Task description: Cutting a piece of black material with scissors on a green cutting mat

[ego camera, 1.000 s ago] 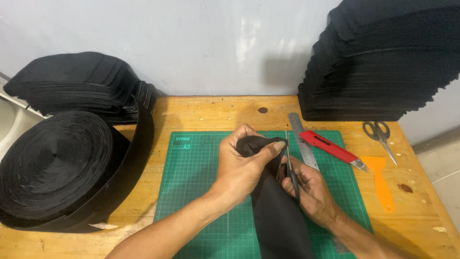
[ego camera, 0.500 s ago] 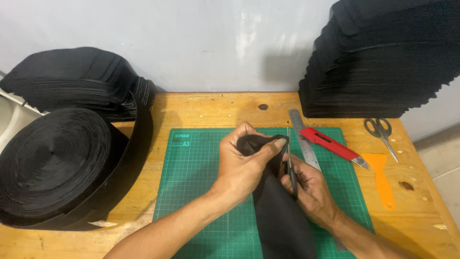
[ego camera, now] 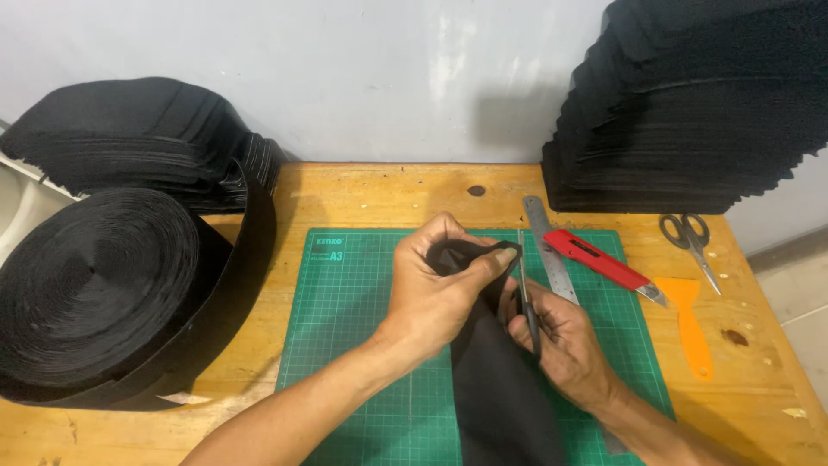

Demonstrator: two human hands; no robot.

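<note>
**Both hands on black fabric, scissors at its top edge**

We see the left hand (ego camera: 440,298) closed around the upper end of a black fabric strip (ego camera: 500,397), thumb and fingers pinching the folded top over the centre of the green cutting mat (ego camera: 345,328). The strip runs from that grip down toward the bottom edge of the view, lying on the mat btwn the two forearms.

The right hand (ego camera: 565,345) is closed on a pair of black-handled scissors (ego camera: 526,298), fingers thru the handles, blades pointing up & away, just beside the left thumb and touching or v. near the fabric's top edge. We can't tell whether the blades are apart or together.

Right of the hands, on the mat: a steel ruler (ego camera: 548,255) lying at a slant, w/ a red utility knife (ego camera: 604,263) just beside it. Further right on the wooden table (ego camera: 379,194): an orange scraper (ego camera: 690,324) and a second pair of scissors (ego camera: 690,242), both well apart from the hands.

A tall stack of black fabric pieces (ego camera: 690,112) stands at the back right against the wall. At left, a big roll of black webbing (ego camera: 95,285), w/ another pile of black pieces (ego camera: 129,138) behind it.
</note>
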